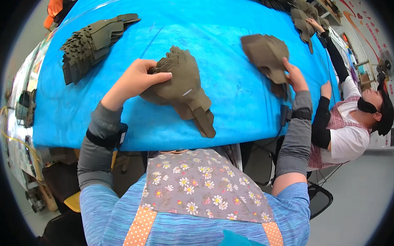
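My left hand (137, 79) grips a stack of flat olive-brown cut pieces (180, 80) by its stepped upper-left edge, thumb on top and the other fingers mostly hidden underneath. The stack has a broad rounded body, a narrow tail pointing towards me and a small white mark on its top piece. Further right, my right hand (296, 76) holds the right edge of a second olive-brown bundle (266, 53), its fingers closed on the narrow lower part. Whether this bundle is lifted off the table I cannot tell.
On the blue-covered table (219, 18) a fanned olive-brown stack (92, 46) lies at the far left. Further piles (304, 21) lie at the far right, where a co-worker (346, 122) in a dark cap reaches one hand to them. A black cable (328, 66) runs near that person.
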A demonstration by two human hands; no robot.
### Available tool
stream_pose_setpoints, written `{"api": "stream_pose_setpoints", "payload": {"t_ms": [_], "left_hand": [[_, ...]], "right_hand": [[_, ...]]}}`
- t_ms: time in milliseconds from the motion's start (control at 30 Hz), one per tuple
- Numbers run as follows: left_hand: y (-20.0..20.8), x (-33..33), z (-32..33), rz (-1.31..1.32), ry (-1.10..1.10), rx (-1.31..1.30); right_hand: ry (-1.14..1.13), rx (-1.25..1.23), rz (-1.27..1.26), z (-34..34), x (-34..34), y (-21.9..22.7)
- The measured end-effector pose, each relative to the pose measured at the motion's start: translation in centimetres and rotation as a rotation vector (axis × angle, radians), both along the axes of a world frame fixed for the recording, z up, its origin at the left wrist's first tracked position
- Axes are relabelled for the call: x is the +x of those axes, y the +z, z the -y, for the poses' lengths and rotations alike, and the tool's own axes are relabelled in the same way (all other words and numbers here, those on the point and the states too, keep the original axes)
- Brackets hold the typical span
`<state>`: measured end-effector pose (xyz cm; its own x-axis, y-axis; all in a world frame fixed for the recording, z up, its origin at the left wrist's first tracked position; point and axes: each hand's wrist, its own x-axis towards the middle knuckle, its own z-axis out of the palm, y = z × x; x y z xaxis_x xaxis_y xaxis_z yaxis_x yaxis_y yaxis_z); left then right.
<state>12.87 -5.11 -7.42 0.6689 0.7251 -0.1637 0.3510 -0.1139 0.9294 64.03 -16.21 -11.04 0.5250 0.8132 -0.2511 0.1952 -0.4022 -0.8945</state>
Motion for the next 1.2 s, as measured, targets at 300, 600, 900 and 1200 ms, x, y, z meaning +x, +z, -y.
{"api": "stream_pose_setpoints", "payload": {"t_ms": [300, 600, 900, 1200], "left_hand": [[-0.2, 0.7, 4.8, -0.013, 0.223, 0.311], [2.6, 4.2, 6.9, -0.276, 0.158, 1.060], [3.0, 5.9, 7.2, -0.611, 0.098, 0.980], [2.9, 6.3, 6.6, -0.469, 0.213, 0.772]], "right_hand": [[0.261, 0.290, 0.747, -4.7, -10.3, 1.0], [0.233, 0.458, -0.283, -0.7, -20.4, 2.1], [0.359, 0.254, -0.507, 2.2, -25.8, -3.0], [0.305, 0.477, -0.339, 4.1, -26.8, -3.4]]}}
